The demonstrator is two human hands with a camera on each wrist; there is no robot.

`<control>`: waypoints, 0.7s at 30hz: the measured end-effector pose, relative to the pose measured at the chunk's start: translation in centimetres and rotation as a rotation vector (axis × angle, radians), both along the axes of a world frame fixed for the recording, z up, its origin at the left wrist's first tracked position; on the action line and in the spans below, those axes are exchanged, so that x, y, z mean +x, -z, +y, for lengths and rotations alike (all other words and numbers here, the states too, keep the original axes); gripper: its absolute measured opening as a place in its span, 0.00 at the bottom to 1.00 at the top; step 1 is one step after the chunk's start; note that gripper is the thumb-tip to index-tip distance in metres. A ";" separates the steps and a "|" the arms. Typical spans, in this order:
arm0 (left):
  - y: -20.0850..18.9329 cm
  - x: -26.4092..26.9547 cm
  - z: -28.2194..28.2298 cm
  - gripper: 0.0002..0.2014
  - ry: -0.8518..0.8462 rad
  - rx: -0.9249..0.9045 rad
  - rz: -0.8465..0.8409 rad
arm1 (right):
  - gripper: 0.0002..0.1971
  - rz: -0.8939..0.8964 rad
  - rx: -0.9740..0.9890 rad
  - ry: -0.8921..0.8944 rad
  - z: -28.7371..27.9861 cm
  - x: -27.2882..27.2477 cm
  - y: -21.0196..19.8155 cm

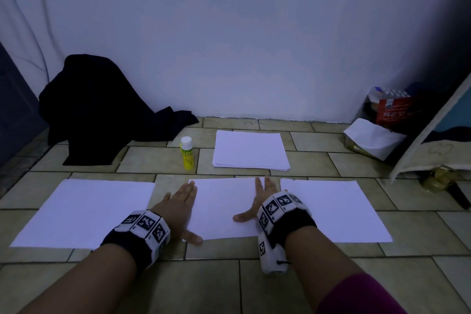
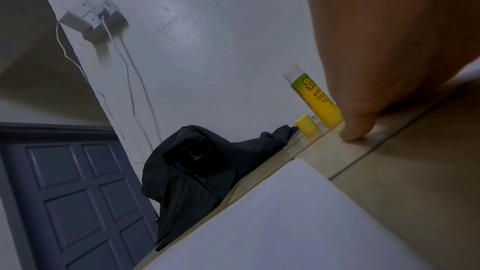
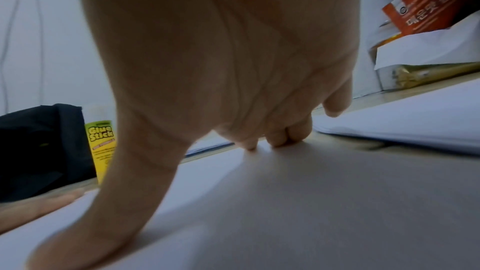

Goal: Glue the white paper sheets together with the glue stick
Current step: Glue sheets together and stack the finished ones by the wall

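Right now both hands lie flat on the middle sheet, which sits on the tiled floor straight in front of the person. The left hand presses along the sheet's left edge with fingers straight and thumb spread over the near corner; the right hand rests on the right part, fingers extended and thumb splayed inward. Neither grips anything.

Another sheet lies just to the left and a third sheet just to the right, each apart from the middle one with floor showing between. All three have their long axis running away from the person toward the wall. A stack of paper sits farther back, lying the same way.

The glue stick stands upright left of that stack, its long axis vertical and white end up. The left wrist view shows a small yellow cap on the floor just beside it, so it is probably uncapped.

Paper like this is light, limp and slick on tile; it will likely slide or buckle unless held down flat, and is best lifted by an edge or corner. The stick looks rigid and light, easy to grasp around its barrel.

A dark garment is heaped against the wall at the left.
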State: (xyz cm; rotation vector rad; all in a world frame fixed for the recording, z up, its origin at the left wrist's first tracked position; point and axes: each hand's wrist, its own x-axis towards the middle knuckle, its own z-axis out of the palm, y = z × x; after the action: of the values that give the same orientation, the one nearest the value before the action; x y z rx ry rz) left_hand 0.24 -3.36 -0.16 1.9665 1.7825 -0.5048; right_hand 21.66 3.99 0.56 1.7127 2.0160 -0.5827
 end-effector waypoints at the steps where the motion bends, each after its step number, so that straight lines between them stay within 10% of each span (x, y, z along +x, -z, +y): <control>1: -0.1 -0.1 0.0 0.65 0.000 -0.006 -0.001 | 0.67 -0.008 0.011 -0.005 -0.1 0.0 0.0; 7: -1.7 0.5 0.4 0.49 -0.022 0.104 0.130 | 0.66 -0.076 0.170 -0.024 -1.1 -1.3 -1.0; 11: -2.2 1.7 0.7 0.41 -0.097 0.279 0.290 | 0.49 -0.086 0.255 -0.072 -2.2 -2.7 -1.3; 16: -1.1 3.6 -0.2 0.28 0.030 0.355 0.052 | 0.24 0.024 0.183 -0.007 -2.7 -4.3 -0.5; 21: -1.5 3.6 -1.4 0.16 -0.066 0.373 0.117 | 0.27 0.087 0.020 0.180 -2.5 -6.3 0.2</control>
State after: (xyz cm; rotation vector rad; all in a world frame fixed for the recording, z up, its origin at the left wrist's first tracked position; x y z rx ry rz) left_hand 3.83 -4.72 1.36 2.1462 2.1341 -0.2843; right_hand 15.38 1.47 0.33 1.9251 1.9433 -0.7099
